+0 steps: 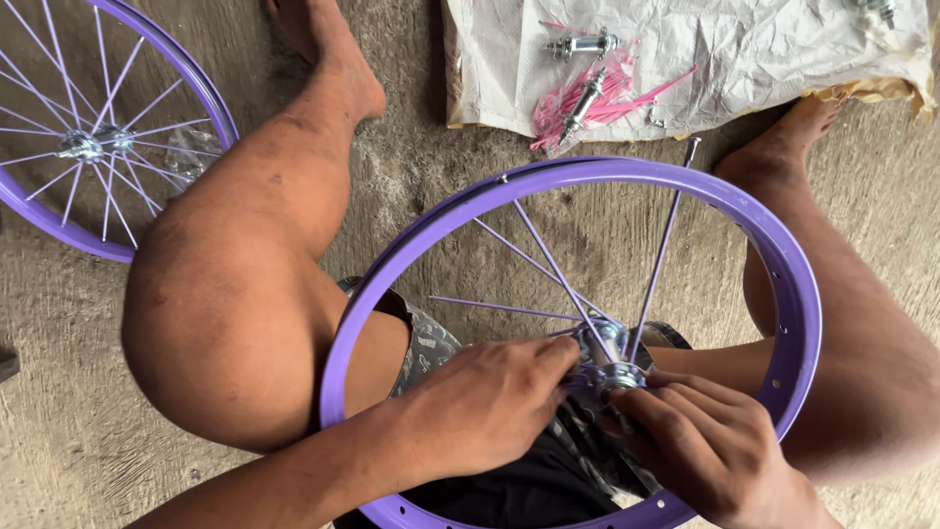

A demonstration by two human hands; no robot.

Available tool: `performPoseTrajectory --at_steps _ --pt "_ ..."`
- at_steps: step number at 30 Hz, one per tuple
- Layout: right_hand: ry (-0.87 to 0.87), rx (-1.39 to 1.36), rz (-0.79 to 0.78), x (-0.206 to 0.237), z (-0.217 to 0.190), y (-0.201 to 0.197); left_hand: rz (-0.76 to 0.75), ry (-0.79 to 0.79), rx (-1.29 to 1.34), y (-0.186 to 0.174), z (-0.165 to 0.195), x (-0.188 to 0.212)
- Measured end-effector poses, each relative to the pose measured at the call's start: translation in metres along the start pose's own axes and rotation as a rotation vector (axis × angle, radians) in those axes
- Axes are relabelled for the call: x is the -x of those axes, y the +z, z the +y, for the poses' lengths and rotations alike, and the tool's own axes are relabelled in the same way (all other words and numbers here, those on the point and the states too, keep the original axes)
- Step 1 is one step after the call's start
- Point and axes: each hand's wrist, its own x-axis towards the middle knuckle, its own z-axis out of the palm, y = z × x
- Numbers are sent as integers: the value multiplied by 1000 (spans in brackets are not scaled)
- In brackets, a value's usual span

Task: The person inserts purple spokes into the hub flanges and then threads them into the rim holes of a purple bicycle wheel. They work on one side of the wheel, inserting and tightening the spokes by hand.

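The person's arms are bare from the lower edge of the frame up to the left hand (485, 402) and the right hand (710, 446), with no sleeves, gloves, rings, watch or bands showing on either, and the fingernails are short. Both legs are bare too, the knees broad and rounded at centre left and far right, and the feet near the top edge of the frame are unshod. The only clothing in view is a pair of shorts at lower centre, grey with a mottled camouflage-like pattern above and plain black cloth below.
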Motion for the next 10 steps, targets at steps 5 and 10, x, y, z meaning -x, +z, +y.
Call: performPoseTrajectory --at_steps 5,10 --pt "-21 19 47 0 2 -3 -37 -19 160 6 -2 -7" --pt "22 7 26 -2 -4 -5 217 225 236 20 -13 -6"
